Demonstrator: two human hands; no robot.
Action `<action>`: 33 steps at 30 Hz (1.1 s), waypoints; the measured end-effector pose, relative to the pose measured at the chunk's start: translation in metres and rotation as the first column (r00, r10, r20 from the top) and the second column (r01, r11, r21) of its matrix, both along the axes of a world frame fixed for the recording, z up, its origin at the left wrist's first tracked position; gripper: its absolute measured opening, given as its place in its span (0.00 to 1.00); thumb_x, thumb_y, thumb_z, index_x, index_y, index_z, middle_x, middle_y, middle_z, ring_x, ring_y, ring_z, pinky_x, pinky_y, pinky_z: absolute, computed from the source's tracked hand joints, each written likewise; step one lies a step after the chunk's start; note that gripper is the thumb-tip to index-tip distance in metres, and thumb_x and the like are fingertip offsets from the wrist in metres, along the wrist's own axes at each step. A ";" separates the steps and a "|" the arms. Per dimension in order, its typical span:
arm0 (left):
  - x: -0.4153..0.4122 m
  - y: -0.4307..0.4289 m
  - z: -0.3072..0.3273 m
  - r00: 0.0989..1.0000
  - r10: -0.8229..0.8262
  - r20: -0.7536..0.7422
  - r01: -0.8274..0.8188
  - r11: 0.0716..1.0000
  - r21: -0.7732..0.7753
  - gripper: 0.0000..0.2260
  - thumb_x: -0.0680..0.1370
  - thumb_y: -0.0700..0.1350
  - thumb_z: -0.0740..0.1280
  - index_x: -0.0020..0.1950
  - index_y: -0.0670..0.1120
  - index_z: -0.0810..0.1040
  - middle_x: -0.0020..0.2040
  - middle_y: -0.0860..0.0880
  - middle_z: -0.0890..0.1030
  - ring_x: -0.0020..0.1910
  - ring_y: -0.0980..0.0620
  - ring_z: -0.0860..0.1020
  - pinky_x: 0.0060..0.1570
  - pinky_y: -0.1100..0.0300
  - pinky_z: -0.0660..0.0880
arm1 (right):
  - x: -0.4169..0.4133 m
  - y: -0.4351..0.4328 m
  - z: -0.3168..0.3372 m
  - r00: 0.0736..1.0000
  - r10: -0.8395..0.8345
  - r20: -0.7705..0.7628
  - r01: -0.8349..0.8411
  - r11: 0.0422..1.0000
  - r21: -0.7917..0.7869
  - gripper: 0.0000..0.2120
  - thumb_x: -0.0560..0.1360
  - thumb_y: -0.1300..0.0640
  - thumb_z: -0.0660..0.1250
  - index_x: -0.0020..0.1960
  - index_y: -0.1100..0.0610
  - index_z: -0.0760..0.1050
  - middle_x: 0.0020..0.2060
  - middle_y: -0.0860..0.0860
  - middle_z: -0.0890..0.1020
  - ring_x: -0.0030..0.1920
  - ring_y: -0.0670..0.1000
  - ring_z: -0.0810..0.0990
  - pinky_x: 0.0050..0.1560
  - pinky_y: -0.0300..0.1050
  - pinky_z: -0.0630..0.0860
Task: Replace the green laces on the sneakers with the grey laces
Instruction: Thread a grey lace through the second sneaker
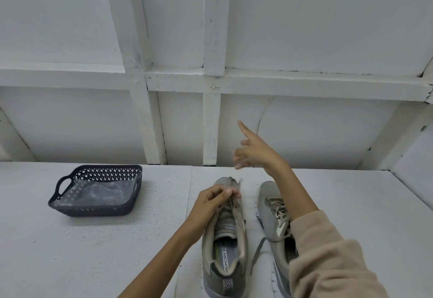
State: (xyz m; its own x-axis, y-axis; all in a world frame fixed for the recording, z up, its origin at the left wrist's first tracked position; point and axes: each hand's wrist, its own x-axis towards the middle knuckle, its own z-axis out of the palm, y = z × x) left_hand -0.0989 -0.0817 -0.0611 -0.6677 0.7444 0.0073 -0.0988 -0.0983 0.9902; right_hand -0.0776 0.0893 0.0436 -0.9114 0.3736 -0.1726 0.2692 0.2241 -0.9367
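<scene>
Left sneaker: a grey-beige fabric sports shoe (225,232) stands on the white desk (93,251). Its toe points away from the person and its heel is at the lower edge of the view. The words "MEMORY FO" can be read on the insole.
Right sneaker: a second shoe of the same kind (273,206) stands just beside the first one, on its right, partly hidden under the right forearm.
Left hand: it (212,200) is over the front part of the left sneaker. The grip is narrow: thumb and fingers pinch the thin greyish left lace (234,204) near the toe end of the lacing.
Right hand: it (255,151) is raised in the air beyond the toes of both sneakers and touches neither. The index finger is straight and points up and away. The other fingers are blurred, so I cannot tell if the grip holds something.
Right lace: a greyish lace (280,211) is threaded through the eyelets of the right sneaker. Its loose end (257,253) hangs down between the two shoes.
Sleeve: a pale pink fleece sleeve (328,258) covers the right arm; the left forearm is bare.
Basket: a dark blue plastic basket (93,211) with pierced walls and handles stands on the desk, well apart to the left of the sneakers. A crumpled clear plastic bag (100,192) lies in it.
Background: a white wall (304,28) of panels and beams rises behind the desk.
</scene>
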 end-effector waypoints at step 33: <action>-0.008 -0.001 -0.012 0.968 -0.143 -0.204 0.101 0.974 -0.204 0.18 0.70 0.43 0.77 0.58 0.44 0.79 0.56 0.50 0.81 0.53 0.55 0.80 0.52 0.70 0.74 | 0.030 -0.037 -0.017 0.976 0.150 -0.159 -0.182 0.960 -0.211 0.06 0.73 0.67 0.70 0.43 0.71 0.80 0.27 0.54 0.78 0.21 0.46 0.69 0.24 0.36 0.68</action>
